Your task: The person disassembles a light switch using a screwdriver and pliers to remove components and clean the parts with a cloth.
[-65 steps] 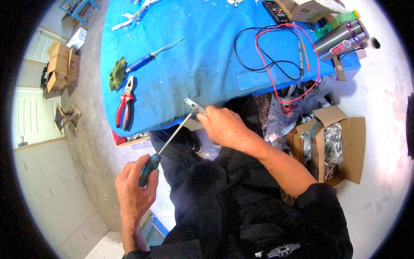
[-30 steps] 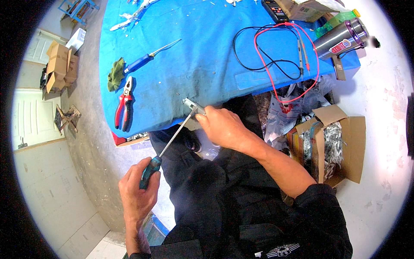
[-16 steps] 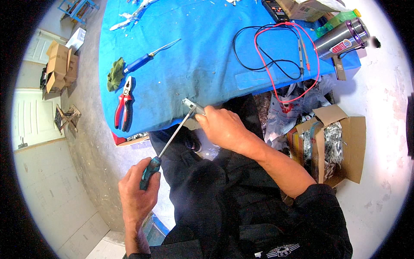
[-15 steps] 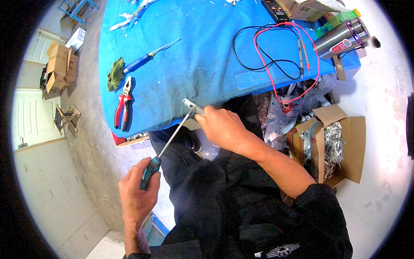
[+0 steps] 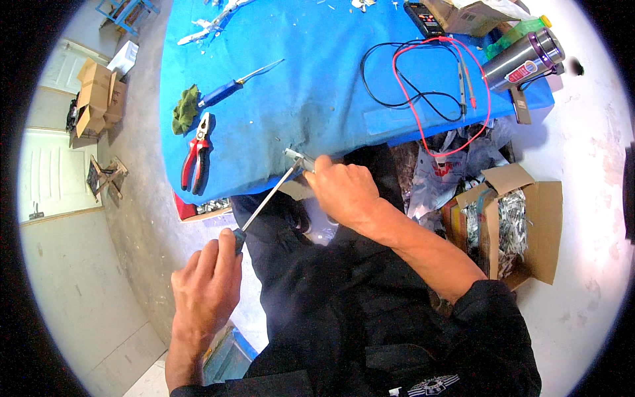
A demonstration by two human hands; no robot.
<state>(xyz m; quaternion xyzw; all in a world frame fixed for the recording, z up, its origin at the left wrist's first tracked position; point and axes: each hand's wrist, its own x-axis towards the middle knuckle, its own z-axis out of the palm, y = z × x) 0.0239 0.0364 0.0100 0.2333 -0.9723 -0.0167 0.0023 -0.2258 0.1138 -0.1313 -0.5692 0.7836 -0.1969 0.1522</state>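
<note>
My left hand is closed around the dark teal handle of a screwdriver, mostly covering the grip. The long metal shaft slants up to the right, its tip against a small silvery-grey piece. My right hand grips that piece at the table's front edge; the fingers hide most of it, so its kind is unclear. To the left on the blue cloth lie red-and-black pliers, a blue-handled screwdriver and a crumpled green cloth.
A blue-covered table is before me. On its right are red and black test leads, a meter and a steel flask. An open carton of shredded silvery strips stands below right. White scraps lie at the back.
My left hand has rolled over the screwdriver's handle, its back now turned up and more of the grip covered. The tip stays at the silvery-grey piece. The view has shifted slightly.
</note>
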